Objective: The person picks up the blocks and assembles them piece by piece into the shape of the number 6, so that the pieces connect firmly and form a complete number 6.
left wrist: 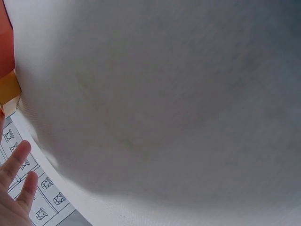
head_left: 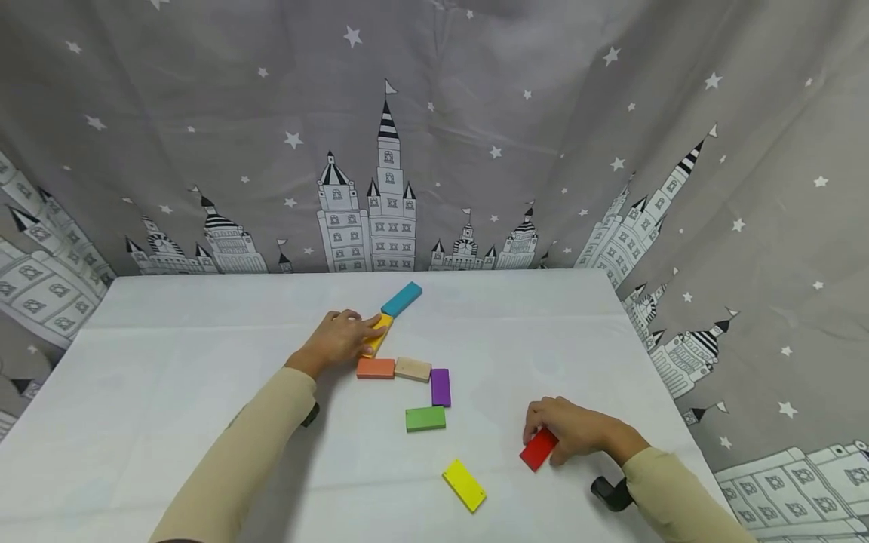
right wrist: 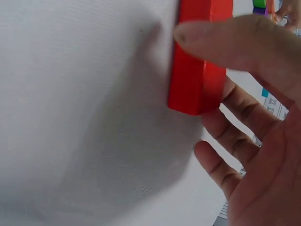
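My left hand (head_left: 338, 339) pinches an amber-yellow block (head_left: 380, 332) between thumb and fingers, just below a blue block (head_left: 402, 299). An orange block (head_left: 376, 369) lies right under that hand, with a wooden-coloured block (head_left: 413, 369) beside it. At the right, my right hand (head_left: 569, 426) holds a red block (head_left: 538, 450) at an angle. In the right wrist view, the thumb presses one side of the red block (right wrist: 188, 80) and fingers reach behind it. The left wrist view catches only part of the left hand (left wrist: 19, 183) and the orange block (left wrist: 5, 44).
A purple block (head_left: 440, 388) and a green block (head_left: 425, 419) continue the curved line of blocks. A bright yellow block (head_left: 465, 486) lies tilted nearer the front. The white table (head_left: 170, 392) ends against a grey curtain (head_left: 434, 151) printed with castles and stars.
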Demonstrator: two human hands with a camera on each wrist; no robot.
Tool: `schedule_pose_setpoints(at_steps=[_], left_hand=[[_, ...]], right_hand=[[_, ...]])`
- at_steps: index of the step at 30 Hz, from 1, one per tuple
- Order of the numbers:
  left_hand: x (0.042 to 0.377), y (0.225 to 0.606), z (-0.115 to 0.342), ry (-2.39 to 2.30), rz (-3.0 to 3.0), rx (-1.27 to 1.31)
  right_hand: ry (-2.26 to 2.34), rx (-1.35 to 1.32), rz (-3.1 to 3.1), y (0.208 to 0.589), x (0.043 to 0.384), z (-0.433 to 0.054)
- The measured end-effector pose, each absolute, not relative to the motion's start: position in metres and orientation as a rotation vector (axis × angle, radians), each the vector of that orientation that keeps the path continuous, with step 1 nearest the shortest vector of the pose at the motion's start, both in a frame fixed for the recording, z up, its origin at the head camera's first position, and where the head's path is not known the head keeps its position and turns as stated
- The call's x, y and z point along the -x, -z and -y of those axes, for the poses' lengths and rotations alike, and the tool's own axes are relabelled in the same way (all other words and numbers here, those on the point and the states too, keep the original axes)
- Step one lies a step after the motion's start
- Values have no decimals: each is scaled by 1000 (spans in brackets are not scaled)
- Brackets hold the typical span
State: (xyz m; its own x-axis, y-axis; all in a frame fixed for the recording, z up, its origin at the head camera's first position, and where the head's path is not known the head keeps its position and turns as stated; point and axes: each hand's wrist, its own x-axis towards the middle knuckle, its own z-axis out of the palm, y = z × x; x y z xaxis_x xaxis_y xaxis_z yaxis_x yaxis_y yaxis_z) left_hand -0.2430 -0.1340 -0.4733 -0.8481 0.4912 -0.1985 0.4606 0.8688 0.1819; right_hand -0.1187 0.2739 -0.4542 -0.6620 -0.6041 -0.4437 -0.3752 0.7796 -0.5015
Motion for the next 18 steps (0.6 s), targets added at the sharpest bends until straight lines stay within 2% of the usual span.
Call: schedule_pose_setpoints(at_steps=[5,18], left_hand=[[243,474,133,-201,-2795,-709],[241,473,135,-220,-2805,-719]], right_hand=[[479,813,-2399,459,120,-275],[519,797,-2417,461,124,-264]])
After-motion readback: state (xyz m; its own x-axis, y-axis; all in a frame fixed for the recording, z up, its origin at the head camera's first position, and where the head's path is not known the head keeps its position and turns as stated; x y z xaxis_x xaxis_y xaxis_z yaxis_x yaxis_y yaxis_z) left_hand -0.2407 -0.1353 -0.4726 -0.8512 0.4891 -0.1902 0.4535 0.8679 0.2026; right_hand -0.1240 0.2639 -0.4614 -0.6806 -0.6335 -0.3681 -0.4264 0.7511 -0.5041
